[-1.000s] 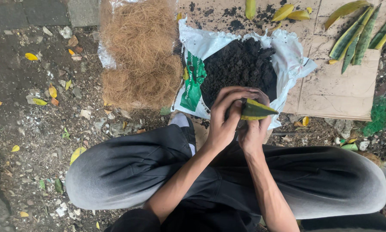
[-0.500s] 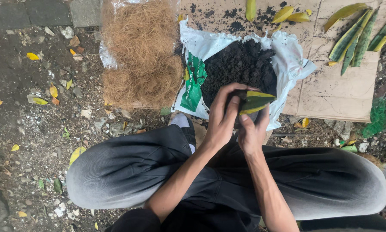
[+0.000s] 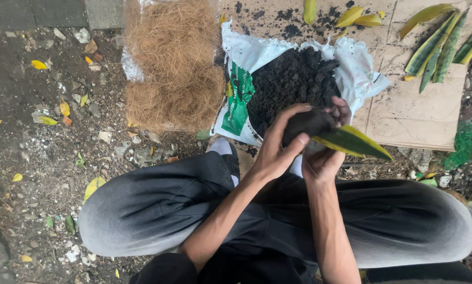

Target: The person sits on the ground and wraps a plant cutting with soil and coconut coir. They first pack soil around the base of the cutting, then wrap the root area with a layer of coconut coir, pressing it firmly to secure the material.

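Both hands meet above my crossed legs, cupped around a dark soil ball (image 3: 308,122). My left hand (image 3: 279,146) wraps its left side, thumb pressed on the front. From below and behind, my right hand (image 3: 326,158) holds it. A green leaf with yellow edges (image 3: 352,142) sticks out of the ball, pointing right and slightly down.
An open white bag (image 3: 246,58) of dark soil (image 3: 293,79) lies just beyond the hands. A heap of brown coconut fibre (image 3: 173,63) sits to its left. Cardboard (image 3: 404,110) at right carries several striped leaf cuttings (image 3: 438,47). Green netting (image 3: 464,144) lies far right.
The leaf has swung from pointing up-right over the bag to pointing right and slightly down. My left hand's fingers have shifted around the soil ball.
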